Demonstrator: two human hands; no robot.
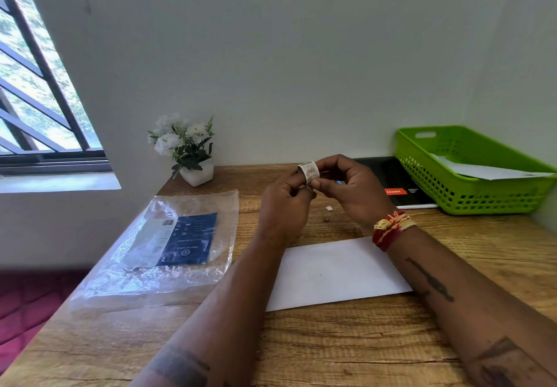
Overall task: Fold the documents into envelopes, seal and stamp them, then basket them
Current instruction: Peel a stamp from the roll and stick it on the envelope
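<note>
A small roll of stamps (309, 170) is held up above the wooden desk, between both hands. My left hand (283, 202) has a finger through the roll and pinches its lower edge. My right hand (349, 189) pinches the roll from the right side. A white envelope (334, 272) lies flat on the desk under my forearms. At the back right stands the green basket (452, 189), with a white envelope (488, 171) lying inside it.
A clear plastic bag (156, 254) with a blue printed card lies at the left. A white pot of flowers (188, 151) stands at the back by the wall. A black notebook (398, 184) lies beside the basket. Small paper scraps (329, 208) lie on the wooden desk (331, 350).
</note>
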